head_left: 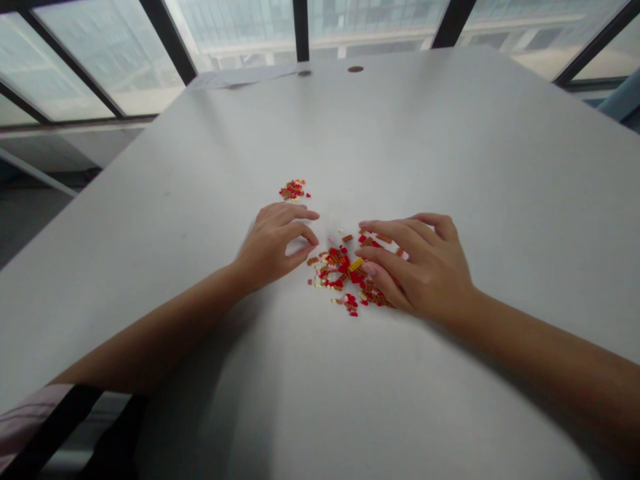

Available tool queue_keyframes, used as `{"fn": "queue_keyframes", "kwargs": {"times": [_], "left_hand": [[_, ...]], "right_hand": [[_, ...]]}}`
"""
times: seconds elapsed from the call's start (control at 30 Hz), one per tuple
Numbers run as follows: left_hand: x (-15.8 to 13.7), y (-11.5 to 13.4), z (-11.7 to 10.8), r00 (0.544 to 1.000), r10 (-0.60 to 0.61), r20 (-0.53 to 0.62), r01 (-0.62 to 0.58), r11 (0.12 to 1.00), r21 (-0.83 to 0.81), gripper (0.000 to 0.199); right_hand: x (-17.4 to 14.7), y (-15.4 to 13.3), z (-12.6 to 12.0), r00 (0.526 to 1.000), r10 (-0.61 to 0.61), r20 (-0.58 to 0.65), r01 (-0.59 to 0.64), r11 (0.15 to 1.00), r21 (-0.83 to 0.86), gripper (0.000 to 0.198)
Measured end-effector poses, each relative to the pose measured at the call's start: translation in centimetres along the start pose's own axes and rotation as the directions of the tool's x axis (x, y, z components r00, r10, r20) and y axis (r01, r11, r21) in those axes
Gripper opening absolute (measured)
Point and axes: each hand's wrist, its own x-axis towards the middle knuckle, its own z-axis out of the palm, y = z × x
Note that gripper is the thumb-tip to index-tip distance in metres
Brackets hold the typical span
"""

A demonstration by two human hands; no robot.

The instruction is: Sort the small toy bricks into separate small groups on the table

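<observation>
A striped sleeve (65, 427) lay over the white table (150, 220) at lower left, where a person worked bare-handed among tiny toy-brick-like pieces. A pale sheet of paper (237, 81) lay at the table's far left corner. The left hand (273, 240) hovered inward of the left edge, its thumb and forefinger tips almost meeting in a ring; whether they pinched a piece could not be told. Just past its knuckles, toward the far edge, a small cluster (291, 191) of red and orange-brown pieces sat apart from the rest. Between the hands, well in from both side edges, spread the larger scatter (336, 257) of red, brown, pink and cream pieces, with a loose clump (351, 305) trailing on the side away from the far edge. At its middle, a yellow piece (356, 265) appeared pinched between the thumb and forefinger of the right hand (425, 263), whose other fingers arched over the scatter's right part, hiding some of it. The work looked to be at an early stage: one little group stood separate, most of the pieces lay loose and mixed, and no finished build could be seen on the table.
</observation>
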Motion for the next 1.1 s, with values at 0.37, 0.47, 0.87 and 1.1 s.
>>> {"fn": "queue_keyframes", "kwargs": {"times": [0.37, 0.47, 0.87, 1.1], "left_hand": [[-0.04, 0.1, -0.09, 0.999, 0.04, -0.01, -0.04, 0.998, 0.041, 0.007], [-0.07, 0.01, -0.09, 1.0, 0.015, -0.004, -0.015, 0.999, 0.04, 0.005], [-0.32, -0.32, 0.27, 0.996, 0.08, -0.044, -0.076, 0.994, 0.078, 0.011], [-0.28, -0.04, 0.04, 1.0, 0.023, 0.01, -0.024, 1.0, 0.017, 0.008]], "right_hand": [[0.08, -0.07, 0.01, 0.994, 0.082, 0.073, -0.086, 0.995, 0.052, 0.033], [-0.01, -0.02, 0.1, 0.988, 0.11, 0.113, -0.118, 0.991, 0.064, 0.035], [0.12, -0.14, 0.11, 0.99, 0.116, 0.081, -0.122, 0.99, 0.072, 0.037], [0.46, -0.57, -0.04, 0.983, 0.164, 0.078, -0.17, 0.982, 0.084, 0.038]]}}
